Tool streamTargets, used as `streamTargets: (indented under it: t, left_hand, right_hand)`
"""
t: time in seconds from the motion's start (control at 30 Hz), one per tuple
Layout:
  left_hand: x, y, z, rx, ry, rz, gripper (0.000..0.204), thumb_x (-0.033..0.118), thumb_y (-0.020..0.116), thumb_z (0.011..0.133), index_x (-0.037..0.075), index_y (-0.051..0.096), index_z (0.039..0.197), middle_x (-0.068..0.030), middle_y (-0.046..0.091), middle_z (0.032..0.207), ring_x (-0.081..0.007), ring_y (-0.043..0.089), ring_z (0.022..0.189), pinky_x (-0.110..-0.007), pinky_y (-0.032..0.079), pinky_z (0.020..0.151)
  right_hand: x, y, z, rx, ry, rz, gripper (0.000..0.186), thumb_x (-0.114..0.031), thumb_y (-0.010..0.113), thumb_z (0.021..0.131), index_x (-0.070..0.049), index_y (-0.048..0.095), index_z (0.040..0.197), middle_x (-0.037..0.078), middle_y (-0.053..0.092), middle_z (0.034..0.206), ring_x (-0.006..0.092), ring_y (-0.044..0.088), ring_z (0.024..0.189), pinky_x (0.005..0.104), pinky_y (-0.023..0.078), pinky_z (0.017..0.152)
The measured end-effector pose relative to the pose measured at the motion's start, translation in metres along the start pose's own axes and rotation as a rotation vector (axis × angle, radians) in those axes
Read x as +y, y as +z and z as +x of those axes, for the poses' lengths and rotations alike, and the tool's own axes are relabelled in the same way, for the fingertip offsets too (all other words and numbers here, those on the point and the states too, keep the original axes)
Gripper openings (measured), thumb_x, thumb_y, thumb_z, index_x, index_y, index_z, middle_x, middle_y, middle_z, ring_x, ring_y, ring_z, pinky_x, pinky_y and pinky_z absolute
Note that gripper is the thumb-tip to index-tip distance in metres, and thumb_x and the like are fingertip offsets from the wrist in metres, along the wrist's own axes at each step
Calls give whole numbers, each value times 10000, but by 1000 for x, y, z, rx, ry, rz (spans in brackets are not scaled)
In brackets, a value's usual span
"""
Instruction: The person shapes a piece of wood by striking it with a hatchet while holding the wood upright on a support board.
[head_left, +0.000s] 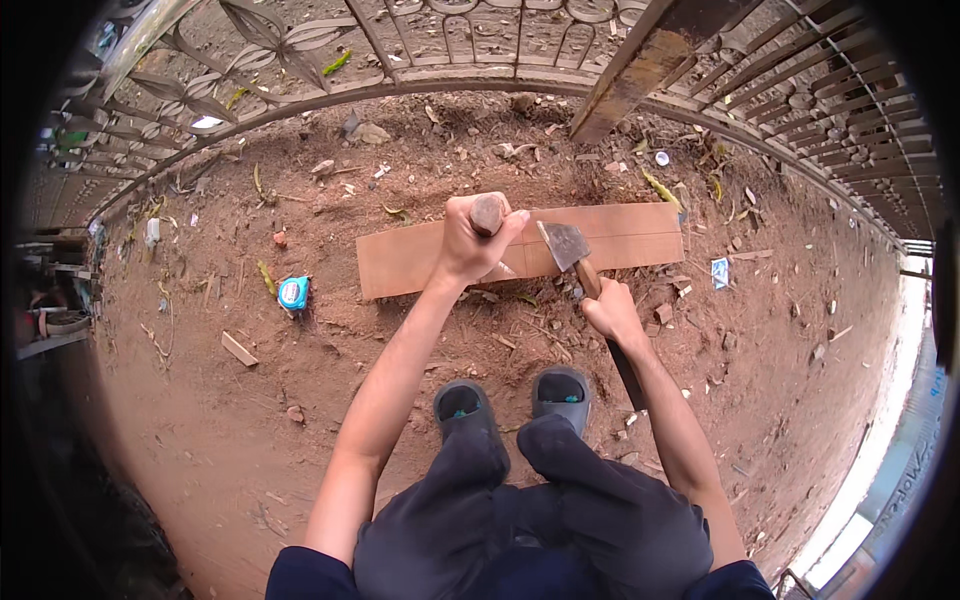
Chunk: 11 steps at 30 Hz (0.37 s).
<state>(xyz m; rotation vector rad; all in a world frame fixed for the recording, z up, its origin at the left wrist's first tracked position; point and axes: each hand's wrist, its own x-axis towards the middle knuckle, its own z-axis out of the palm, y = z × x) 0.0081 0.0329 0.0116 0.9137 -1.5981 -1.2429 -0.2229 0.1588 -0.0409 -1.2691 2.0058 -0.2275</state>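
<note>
A long brown wooden board [625,235] lies on the dirt ahead of my feet, with thin lines across its face. My left hand [465,245] is closed round an upright chisel-like tool [487,212]. Only the round wooden butt of that tool shows clearly; my fist hides most of its lower end, over the board. In my right hand [613,312] is a hatchet [566,247], gripped by its handle. The grey metal head is over the board, right of my left fist, and the dark handle end points back toward me. Contact between head and board cannot be judged.
A blue tape measure [294,293] rests on the dirt at left, near a small wood offcut [239,349]. My sandalled feet [562,390] are just short of the board. Beyond it stand a metal lattice fence [455,85] and a slanting post [640,75]. Stones and litter are scattered around.
</note>
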Motion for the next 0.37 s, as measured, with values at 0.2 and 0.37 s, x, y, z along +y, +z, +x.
streamTargets:
  t: [0.2, 0.37]
  left_hand:
    - [-12, -6, 3, 29, 109, -70, 224, 85, 711, 701, 37, 557, 547, -26, 540, 489, -87, 489, 425, -241, 359, 419]
    - [-12, -9, 6, -14, 111, -188, 172, 70, 705, 667, 22, 582, 557, -46, 573, 512, -112, 511, 433, -251, 372, 422]
  right_hand:
    - [39, 22, 14, -346, 156, 580, 160, -122, 529, 703, 36, 543, 719, 157, 605, 630, 236, 606, 554, 379, 495, 570]
    - [35, 20, 20, -202, -26, 308, 54, -60, 501, 725, -36, 537, 693, 104, 545, 591, 206, 522, 503, 376, 429, 491]
